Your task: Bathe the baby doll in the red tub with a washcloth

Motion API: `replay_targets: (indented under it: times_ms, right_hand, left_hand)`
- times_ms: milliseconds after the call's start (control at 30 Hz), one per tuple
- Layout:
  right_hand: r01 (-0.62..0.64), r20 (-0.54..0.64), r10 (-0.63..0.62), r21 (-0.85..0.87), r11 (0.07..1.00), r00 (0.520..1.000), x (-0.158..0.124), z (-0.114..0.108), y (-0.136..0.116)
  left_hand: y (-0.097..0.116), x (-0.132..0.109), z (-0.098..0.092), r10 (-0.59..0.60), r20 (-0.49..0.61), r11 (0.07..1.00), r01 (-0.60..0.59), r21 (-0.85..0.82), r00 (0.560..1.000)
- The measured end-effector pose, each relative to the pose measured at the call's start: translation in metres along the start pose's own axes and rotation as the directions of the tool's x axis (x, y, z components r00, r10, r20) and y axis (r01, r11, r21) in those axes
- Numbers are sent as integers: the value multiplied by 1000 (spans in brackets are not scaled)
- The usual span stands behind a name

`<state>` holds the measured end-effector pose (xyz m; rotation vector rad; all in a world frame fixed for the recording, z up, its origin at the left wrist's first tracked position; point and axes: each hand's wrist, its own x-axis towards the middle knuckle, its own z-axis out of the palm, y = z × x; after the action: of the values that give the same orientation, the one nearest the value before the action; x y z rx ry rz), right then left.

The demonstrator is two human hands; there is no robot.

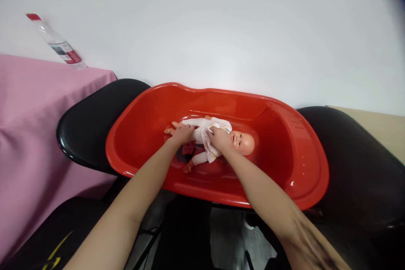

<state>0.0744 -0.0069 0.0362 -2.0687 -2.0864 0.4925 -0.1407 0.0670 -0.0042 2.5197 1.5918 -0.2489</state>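
One grip — your right hand — pinches the cloth shirt on the smooth doll; your left hand's pinch can't be told. Glossy, round-edged tub leaves room beyond the head.

You're looking into a bright red tub; the doll wears white with pinkish patterning and yellow touches. Around you: plain pink cloth, black seats, a red-capped clear bottle, a greyish-white wall.
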Motion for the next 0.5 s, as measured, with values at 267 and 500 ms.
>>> replay_targets:
  times_ms: [267, 500]
  right_hand:
    - [108, 255, -97, -29, 994, 962, 4, 12, 2]
    - [107, 271, -100, -11, 994, 957, 8, 15, 4]
  left_hand:
    - [-6, -4, 1, -118, 153, 992, 108, 72, 981]
    - [3, -6, -5, -187, 146, 974, 163, 160, 971]
